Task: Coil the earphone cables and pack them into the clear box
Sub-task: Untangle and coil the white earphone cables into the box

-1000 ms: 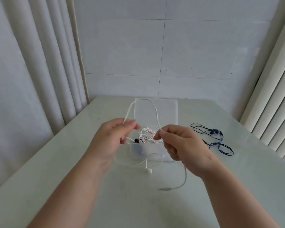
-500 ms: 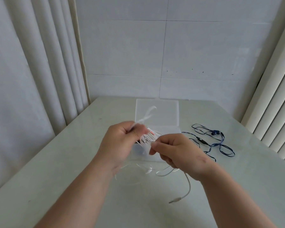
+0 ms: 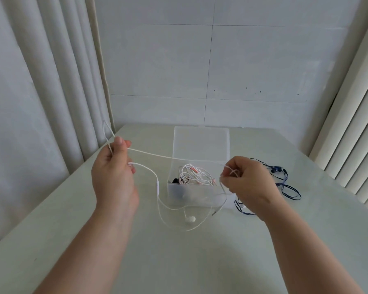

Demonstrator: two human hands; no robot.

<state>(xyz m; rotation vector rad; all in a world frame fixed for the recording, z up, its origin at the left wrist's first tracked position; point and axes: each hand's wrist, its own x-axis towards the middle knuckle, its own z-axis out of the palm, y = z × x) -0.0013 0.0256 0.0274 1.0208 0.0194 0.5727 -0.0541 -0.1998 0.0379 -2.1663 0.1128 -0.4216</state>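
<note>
Two hands hold a white earphone cable (image 3: 157, 154) taut above the table (image 3: 200, 262). The left hand (image 3: 113, 172) pinches one end; the right hand (image 3: 249, 183) grasps a small loop over the clear box (image 3: 189, 195), which contains coiled cables (image 3: 191, 177). Blue earphones (image 3: 275, 169) lie beside it.

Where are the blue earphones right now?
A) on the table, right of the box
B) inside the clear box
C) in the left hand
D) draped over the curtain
A: the blue earphones lie on the table right of the box, while the left hand and right hand hold the white cable.
</note>
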